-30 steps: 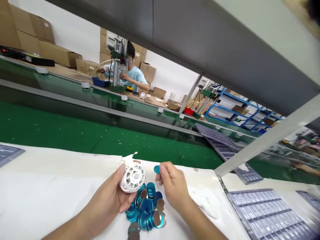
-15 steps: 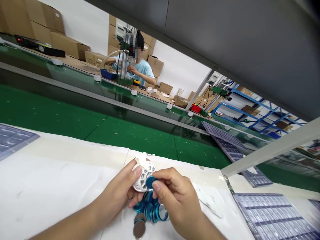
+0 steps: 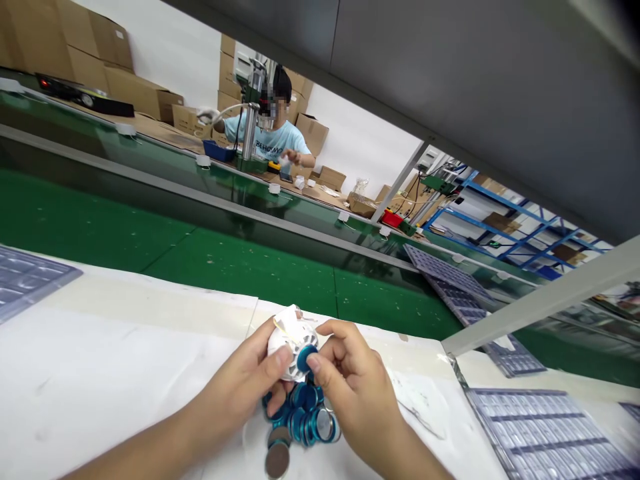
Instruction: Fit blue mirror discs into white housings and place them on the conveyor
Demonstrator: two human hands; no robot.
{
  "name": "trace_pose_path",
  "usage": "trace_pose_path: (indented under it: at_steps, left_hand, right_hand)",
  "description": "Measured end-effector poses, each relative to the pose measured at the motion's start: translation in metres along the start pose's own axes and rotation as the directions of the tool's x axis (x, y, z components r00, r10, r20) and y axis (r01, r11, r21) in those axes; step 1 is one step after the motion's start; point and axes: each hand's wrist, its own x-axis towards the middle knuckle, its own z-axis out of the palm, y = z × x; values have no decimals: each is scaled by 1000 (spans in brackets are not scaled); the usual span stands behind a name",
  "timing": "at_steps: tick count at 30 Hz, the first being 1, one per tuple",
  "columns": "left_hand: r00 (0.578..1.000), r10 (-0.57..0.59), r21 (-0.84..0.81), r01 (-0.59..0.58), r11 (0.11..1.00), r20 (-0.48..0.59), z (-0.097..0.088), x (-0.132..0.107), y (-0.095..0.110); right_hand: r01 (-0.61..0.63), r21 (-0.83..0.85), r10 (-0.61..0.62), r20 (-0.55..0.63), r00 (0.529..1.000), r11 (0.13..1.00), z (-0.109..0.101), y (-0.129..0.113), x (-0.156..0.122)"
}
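A round white plastic housing [image 3: 280,340] with slots around its face is gripped by my left hand [image 3: 255,373], thumb on the near side. My right hand [image 3: 357,383] presses a blue disc [image 3: 307,359] against the middle of that slotted face with its thumb. Whether the right forefinger also touches the disc I cannot tell. Below both hands lies a pile of blue-rimmed discs [image 3: 303,420] on the white table. Two discs [image 3: 277,460] at its near end show a dull brownish face.
The white worktop [image 3: 125,373] borders a green conveyor belt [image 3: 260,267]. Clear plastic trays [image 3: 550,427] lie to the right, another tray [image 3: 30,280] at far left. A slanted metal post [image 3: 540,300] and overhead shelf [image 3: 450,87] bound the space. Opposite, a co-worker [image 3: 283,137] sits by a press [image 3: 250,113].
The white housing has turned in my left hand, and the blue disc now sits against its face. Small white parts on the far line have shifted slightly right. The co-worker's hands have moved apart.
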Motion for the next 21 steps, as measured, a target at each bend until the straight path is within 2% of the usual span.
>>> trace_pose_path:
  at_steps: [4,6,8,10,12,15,19,21]
  left_hand:
    - [1000,-8,61,9,998,-18,0,-1,-1]
    - [999,1,43,1,999,-34,2,-3,-2]
    - [1000,-5,4,5,1000,-31,6,-7,-2]
    - [999,-54,-47,54,997,-4,10,-12,-2]
    - [994,-107,-95,110,989,39,15,-17,-1]
    - [988,-125,-131,137,982,96,18,-22,-1]
    - [980,-143,-178,166,970,136,16,-19,-1]
    - [986,-127,-242,150,959,109,15,-15,1]
  right_hand:
    - [-103,170,116,-66,991,980,2,3,3]
    - [-119,299,140,-48,989,947,5,4,3]
    - [-161,461,125,107,986,873,11,2,0]
    - [-241,597,77,287,955,765,18,0,-5]
    - [-295,670,60,350,935,681,25,-3,-11]
    - [-308,700,107,317,942,644,33,-5,-20]
    - [-262,690,134,235,963,674,41,-2,-22]
    - [-224,685,111,205,972,694,45,1,-19]
